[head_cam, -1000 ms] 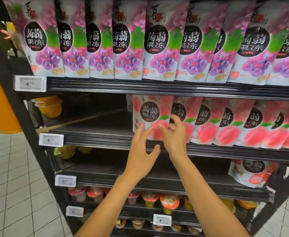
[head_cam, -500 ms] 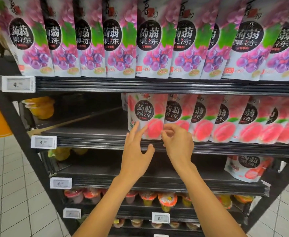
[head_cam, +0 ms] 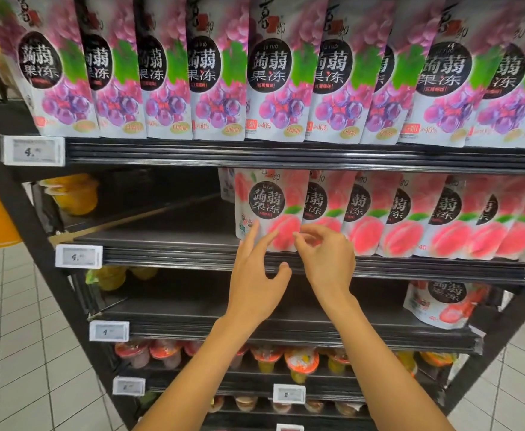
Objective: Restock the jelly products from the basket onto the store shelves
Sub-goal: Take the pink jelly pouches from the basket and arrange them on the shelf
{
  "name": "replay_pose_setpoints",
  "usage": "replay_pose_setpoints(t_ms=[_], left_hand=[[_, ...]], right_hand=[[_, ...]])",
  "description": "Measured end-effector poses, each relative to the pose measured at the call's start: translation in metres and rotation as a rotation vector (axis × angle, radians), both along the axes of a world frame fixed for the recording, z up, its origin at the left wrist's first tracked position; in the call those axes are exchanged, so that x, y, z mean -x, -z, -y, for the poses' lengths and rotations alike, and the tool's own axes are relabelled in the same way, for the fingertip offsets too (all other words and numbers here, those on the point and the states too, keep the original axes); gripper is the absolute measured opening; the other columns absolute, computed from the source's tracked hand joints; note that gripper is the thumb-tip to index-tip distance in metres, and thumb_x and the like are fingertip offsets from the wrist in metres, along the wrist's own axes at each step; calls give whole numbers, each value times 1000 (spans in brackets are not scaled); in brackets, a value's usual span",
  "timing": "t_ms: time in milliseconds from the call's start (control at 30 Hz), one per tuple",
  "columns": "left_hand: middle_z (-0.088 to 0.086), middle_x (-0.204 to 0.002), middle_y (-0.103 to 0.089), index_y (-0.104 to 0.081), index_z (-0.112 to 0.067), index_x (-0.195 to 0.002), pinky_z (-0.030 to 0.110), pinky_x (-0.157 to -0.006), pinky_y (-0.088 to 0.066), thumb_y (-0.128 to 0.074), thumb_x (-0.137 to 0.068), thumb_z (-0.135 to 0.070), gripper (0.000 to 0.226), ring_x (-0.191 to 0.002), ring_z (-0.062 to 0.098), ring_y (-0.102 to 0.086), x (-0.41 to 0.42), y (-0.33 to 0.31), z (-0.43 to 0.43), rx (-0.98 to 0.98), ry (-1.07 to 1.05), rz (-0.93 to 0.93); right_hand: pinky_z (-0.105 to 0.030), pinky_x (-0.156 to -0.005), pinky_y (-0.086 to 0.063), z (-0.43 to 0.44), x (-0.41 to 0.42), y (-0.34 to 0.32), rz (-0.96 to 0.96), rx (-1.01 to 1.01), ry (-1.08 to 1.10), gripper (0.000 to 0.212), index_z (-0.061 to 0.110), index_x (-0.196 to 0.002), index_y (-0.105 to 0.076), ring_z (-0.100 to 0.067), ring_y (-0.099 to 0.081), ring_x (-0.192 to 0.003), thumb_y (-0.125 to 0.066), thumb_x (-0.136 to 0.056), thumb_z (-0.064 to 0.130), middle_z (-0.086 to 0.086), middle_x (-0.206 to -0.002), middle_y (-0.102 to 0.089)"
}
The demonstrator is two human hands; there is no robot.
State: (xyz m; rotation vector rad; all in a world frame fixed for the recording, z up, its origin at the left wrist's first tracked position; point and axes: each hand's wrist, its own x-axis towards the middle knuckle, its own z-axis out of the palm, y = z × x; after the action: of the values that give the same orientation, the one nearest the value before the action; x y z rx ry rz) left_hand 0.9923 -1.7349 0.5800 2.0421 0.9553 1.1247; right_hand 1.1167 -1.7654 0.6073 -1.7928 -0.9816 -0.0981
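Note:
A row of peach jelly pouches stands along the right part of the second shelf [head_cam: 167,241]. Its leftmost pouch [head_cam: 267,203] is upright at the shelf's front edge. My left hand [head_cam: 255,275] reaches up with straight fingers, and its fingertips touch the lower left of that pouch. My right hand [head_cam: 326,259] hovers at the pouch's lower right corner with loosely curled fingers and holds nothing that I can see. No basket is in view.
Grape jelly pouches [head_cam: 273,76] fill the top shelf. One strawberry pouch [head_cam: 441,303] stands at the right of the third shelf. Jelly cups [head_cam: 298,362] line the lower shelves, and yellow cups [head_cam: 71,194] sit far left. Price tags [head_cam: 79,256] clip onto the shelf edges. White floor tiles lie either side.
Both hands have dropped from the middle of the leftmost peach pouch to its lower edge. The right hand's fingers have curled more. The pouch stands as before.

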Motion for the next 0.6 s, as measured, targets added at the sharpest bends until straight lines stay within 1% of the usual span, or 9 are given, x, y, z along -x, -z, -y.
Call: replay_pose_setpoints(t_ms=[100,167,233,300,367,433,533,600], left_hand=[[-21,-162,-7,-39,-44,-143,44,-121,-25,-62,-90,-25,61,-151,7,-5,-1,0,2,-2,8,-13],[-20,-162,-8,-40,-43,-143,43,-121,-24,-61,-91,-25,59,-151,6,-5,-1,-1,2,-6,4,-13],[-18,-162,-14,-43,-41,-141,38,-121,-23,-61,-91,-23,56,-150,6,-8,1,1,3,-20,-9,0],[-17,-159,-24,-49,-35,-138,31,-119,-22,-61,-91,-20,51,-149,5,-14,3,4,5,-30,-17,42],[-15,-149,-41,-56,-27,-132,26,-117,-27,-60,-91,-15,43,-143,3,-28,5,9,10,-47,-9,108],[-16,-130,-56,-63,-24,-121,23,-111,-35,-59,-90,-7,35,-130,1,-45,8,18,16,-72,-4,177],[-15,-108,-67,-67,-24,-106,18,-96,-45,-56,-90,-1,30,-109,3,-60,15,44,25,1,17,237],[-13,-101,-70,-69,-22,-101,14,-88,-48,-55,-91,0,28,-101,1,-64,22,75,30,114,44,208]], right_hand=[[-26,-71,-52,2,-2,1,5,-24,9,19,23,-105,-75,-11,-71,-83,-67,-90,32,8,-87,-76],[-26,-71,-52,5,-2,3,8,-35,1,19,25,-107,-74,-10,-70,-80,-65,-91,30,7,-88,-76],[-27,-70,-53,9,-1,5,17,-48,-11,19,27,-109,-72,-8,-69,-77,-65,-91,29,10,-90,-75],[-29,-68,-53,14,1,8,28,-71,-18,19,29,-110,-70,-7,-67,-72,-65,-91,29,14,-88,-73],[-30,-68,-51,19,3,16,30,-87,-10,19,32,-108,-69,-4,-66,-68,-66,-90,36,20,-80,-68],[-29,-68,-48,26,6,29,15,-82,4,19,36,-105,-68,-1,-65,-67,-64,-89,45,23,-72,-64],[-27,-69,-50,38,9,63,-54,-60,-16,17,37,-97,-67,4,-64,-64,-57,-91,49,22,-63,-65],[-29,-68,-51,49,13,95,-85,-1,-51,16,39,-96,-66,3,-66,-66,-54,-92,49,16,-67,-70]])
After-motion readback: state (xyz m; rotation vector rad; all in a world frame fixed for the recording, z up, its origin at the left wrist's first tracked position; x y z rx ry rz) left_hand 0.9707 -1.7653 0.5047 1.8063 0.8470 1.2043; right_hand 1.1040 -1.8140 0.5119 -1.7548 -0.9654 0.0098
